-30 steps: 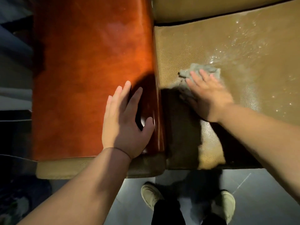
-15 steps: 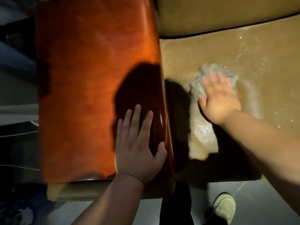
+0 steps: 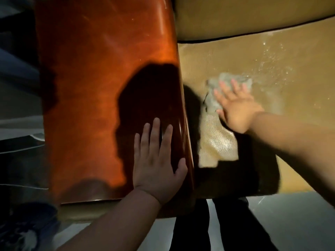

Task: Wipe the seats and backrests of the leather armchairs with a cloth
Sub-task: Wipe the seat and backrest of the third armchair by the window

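Note:
I look down on a tan leather armchair seat (image 3: 290, 57) with wet droplets on its far part. A crumpled grey cloth (image 3: 213, 98) lies on the seat near its left side. My right hand (image 3: 235, 107) presses flat on the cloth with straight, spread fingers; the hand looks blurred. My left hand (image 3: 155, 165) rests flat on the glossy orange-brown wooden armrest (image 3: 94, 87) near its front end, thumb at the inner edge. The tan backrest (image 3: 235, 17) runs along the top.
A dark seam separates seat and backrest. My dark trouser legs (image 3: 208, 227) stand on a pale grey floor (image 3: 293, 223) in front of the chair. Dark, unclear shapes lie left of the armrest. Shadows of my arms and head fall on armrest and seat front.
My right hand has slid the cloth across the seat, first away from the armrest, then a little back. My left hand stays flat on the armrest. The view shifted, hiding my shoes.

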The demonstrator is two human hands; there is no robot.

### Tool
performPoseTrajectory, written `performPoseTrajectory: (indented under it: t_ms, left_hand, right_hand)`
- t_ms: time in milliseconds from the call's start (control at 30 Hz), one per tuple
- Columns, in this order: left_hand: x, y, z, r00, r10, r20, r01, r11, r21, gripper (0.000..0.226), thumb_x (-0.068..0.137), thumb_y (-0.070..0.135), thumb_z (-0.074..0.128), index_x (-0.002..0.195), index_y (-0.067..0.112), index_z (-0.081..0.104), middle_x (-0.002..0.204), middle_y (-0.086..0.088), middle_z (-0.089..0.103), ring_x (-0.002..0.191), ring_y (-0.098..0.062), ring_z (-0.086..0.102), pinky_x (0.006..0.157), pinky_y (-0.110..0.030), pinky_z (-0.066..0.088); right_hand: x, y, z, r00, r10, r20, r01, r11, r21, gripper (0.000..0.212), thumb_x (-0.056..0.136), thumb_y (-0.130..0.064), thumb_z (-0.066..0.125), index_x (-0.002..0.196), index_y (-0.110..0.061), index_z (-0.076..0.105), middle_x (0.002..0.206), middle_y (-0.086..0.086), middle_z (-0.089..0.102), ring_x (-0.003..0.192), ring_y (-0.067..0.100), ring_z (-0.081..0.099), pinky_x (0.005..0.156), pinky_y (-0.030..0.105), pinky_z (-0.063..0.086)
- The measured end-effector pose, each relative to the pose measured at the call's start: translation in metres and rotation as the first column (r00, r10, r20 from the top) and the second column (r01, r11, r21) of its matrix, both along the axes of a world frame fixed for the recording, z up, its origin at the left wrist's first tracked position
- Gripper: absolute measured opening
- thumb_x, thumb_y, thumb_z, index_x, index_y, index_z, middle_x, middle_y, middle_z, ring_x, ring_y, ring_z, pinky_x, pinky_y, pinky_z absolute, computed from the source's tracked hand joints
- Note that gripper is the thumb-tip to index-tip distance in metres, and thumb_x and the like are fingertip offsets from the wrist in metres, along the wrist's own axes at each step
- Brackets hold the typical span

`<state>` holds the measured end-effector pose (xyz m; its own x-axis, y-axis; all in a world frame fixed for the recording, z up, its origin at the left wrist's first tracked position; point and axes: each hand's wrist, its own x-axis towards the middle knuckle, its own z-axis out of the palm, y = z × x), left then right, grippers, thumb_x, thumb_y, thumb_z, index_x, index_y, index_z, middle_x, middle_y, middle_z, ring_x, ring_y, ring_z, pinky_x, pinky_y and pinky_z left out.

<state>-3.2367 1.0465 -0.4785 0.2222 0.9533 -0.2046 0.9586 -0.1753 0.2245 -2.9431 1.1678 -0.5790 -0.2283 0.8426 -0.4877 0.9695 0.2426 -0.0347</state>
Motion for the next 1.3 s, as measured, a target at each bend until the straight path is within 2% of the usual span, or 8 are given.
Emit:
performPoseTrajectory:
  t_ms: [133, 267, 367, 567, 800, 1033, 1200, 1300]
  left_hand:
    - [0.016, 0.041, 0.011, 0.972, 0.112, 0.205, -0.132, 0.987, 0.089, 0.078, 0.092, 0.044, 0.055, 0.161, 0.016, 0.036, 0.172, -0.012, 0.024, 0.159, -0.031, 0.021, 0.131, -0.055, 0.010]
    - [0.047, 0.159, 0.010, 0.949, 0.150, 0.276, -0.215, 0.950, 0.226, 0.067, 0.097, 0.042, 0.048, 0.155, 0.010, 0.045, 0.163, -0.016, 0.041, 0.154, -0.033, 0.033, 0.128, -0.054, 0.020]
    - [0.052, 0.220, -0.006, 0.982, 0.132, 0.134, -0.160, 0.960, 0.229, 0.069, 0.096, 0.046, 0.047, 0.157, 0.015, 0.041, 0.169, -0.012, 0.032, 0.158, -0.034, 0.025, 0.130, -0.052, 0.013]
    - [0.054, 0.225, -0.014, 0.987, 0.146, 0.060, -0.155, 0.971, 0.184, 0.080, 0.091, 0.052, 0.047, 0.162, 0.019, 0.034, 0.174, -0.007, 0.020, 0.161, -0.031, 0.014, 0.131, -0.050, 0.011]
    - [0.057, 0.227, -0.010, 0.981, 0.184, 0.063, -0.191, 0.972, 0.139, 0.081, 0.088, 0.050, 0.052, 0.162, 0.021, 0.035, 0.174, -0.006, 0.019, 0.161, -0.028, 0.013, 0.129, -0.054, 0.016]
    - [0.057, 0.231, -0.008, 0.981, 0.189, 0.032, -0.192, 0.973, 0.131, 0.083, 0.086, 0.049, 0.054, 0.162, 0.020, 0.035, 0.174, -0.010, 0.021, 0.161, -0.031, 0.014, 0.130, -0.055, 0.014]
    - [0.057, 0.230, -0.014, 0.977, 0.201, 0.070, -0.207, 0.974, 0.097, 0.087, 0.084, 0.052, 0.048, 0.164, 0.025, 0.030, 0.176, -0.005, 0.013, 0.163, -0.027, 0.007, 0.132, -0.052, 0.008]
    - [0.056, 0.228, -0.016, 0.976, 0.205, 0.069, -0.211, 0.974, 0.084, 0.086, 0.085, 0.053, 0.048, 0.165, 0.028, 0.028, 0.177, -0.001, 0.011, 0.163, -0.023, 0.003, 0.132, -0.050, 0.006]
  right_hand:
    - [-0.040, 0.010, 0.000, 0.923, -0.381, -0.062, 0.383, 0.924, 0.024, 0.075, 0.101, -0.049, 0.028, 0.165, -0.015, 0.007, 0.171, 0.021, -0.008, 0.154, 0.052, -0.011, 0.122, 0.063, -0.008]
    - [-0.068, -0.027, -0.037, 0.904, 0.340, -0.258, -0.301, 0.936, 0.181, 0.070, 0.096, -0.056, 0.037, 0.153, -0.016, 0.049, 0.161, 0.017, 0.040, 0.149, 0.047, 0.032, 0.123, 0.061, 0.014]
    - [-0.039, 0.004, -0.040, 0.819, 0.484, -0.307, -0.435, 0.874, 0.218, 0.067, 0.097, -0.052, 0.045, 0.153, -0.014, 0.049, 0.160, 0.014, 0.043, 0.149, 0.033, 0.039, 0.126, 0.049, 0.019]
    - [0.014, 0.107, -0.031, 0.907, -0.403, -0.119, 0.419, 0.890, 0.181, 0.072, 0.104, -0.052, 0.026, 0.165, -0.015, 0.011, 0.173, 0.012, 0.006, 0.158, 0.042, -0.001, 0.128, 0.055, 0.002]
    - [-0.048, 0.059, -0.045, 0.819, 0.473, -0.323, -0.363, 0.865, 0.347, 0.052, 0.105, -0.035, 0.034, 0.146, -0.015, 0.058, 0.157, 0.007, 0.049, 0.147, 0.035, 0.042, 0.122, 0.049, 0.027]
    - [-0.041, 0.150, -0.029, 0.943, -0.161, -0.290, 0.262, 0.898, 0.353, 0.041, 0.096, -0.021, 0.059, 0.133, -0.004, 0.063, 0.139, 0.024, 0.059, 0.131, 0.044, 0.049, 0.114, 0.056, 0.038]
    - [-0.092, 0.132, -0.026, 0.948, 0.094, -0.305, -0.088, 0.996, 0.032, 0.067, 0.106, -0.036, 0.032, 0.165, -0.016, 0.007, 0.174, 0.009, -0.001, 0.160, 0.025, -0.002, 0.128, 0.044, -0.011]
    - [-0.052, 0.155, -0.035, 0.941, 0.162, -0.297, -0.105, 0.974, 0.199, 0.061, 0.101, -0.037, 0.029, 0.155, -0.013, 0.044, 0.159, 0.016, 0.044, 0.145, 0.036, 0.042, 0.127, 0.052, 0.010]
